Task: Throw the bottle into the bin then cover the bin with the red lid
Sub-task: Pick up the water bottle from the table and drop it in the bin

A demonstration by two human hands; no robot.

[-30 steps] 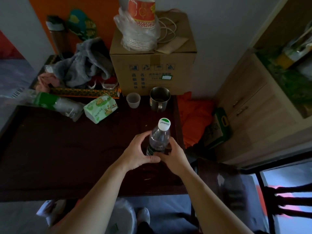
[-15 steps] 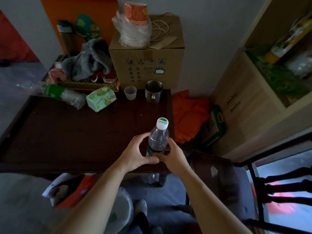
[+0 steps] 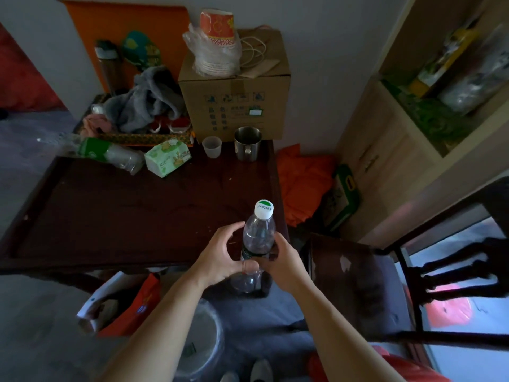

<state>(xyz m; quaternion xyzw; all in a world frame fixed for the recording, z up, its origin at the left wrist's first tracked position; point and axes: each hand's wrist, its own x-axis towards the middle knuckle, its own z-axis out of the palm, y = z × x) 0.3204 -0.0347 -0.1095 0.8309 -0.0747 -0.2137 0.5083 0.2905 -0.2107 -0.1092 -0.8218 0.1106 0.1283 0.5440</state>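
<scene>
I hold a clear plastic bottle [image 3: 259,232] with a white cap upright in both hands, just past the near right corner of the dark table [image 3: 124,216]. My left hand [image 3: 220,257] wraps its left side, thumb across the front. My right hand [image 3: 285,260] grips its right side. Below my left forearm a round bin [image 3: 205,343] with a pale liner stands uncovered on the floor. A red rounded object [image 3: 382,366] shows at the bottom right, partly hidden by my right forearm; I cannot tell whether it is the lid.
At the table's far end stand a cardboard box [image 3: 234,100], a metal mug [image 3: 246,143], a small cup [image 3: 211,146], a tissue pack [image 3: 168,158] and a lying bottle [image 3: 110,154]. A dark chair [image 3: 358,285] is on my right. An orange bag [image 3: 129,310] lies left of the bin.
The bottle and both hands have drawn back from over the table to past its near edge. The view has pulled back, showing the floor and the bin.
</scene>
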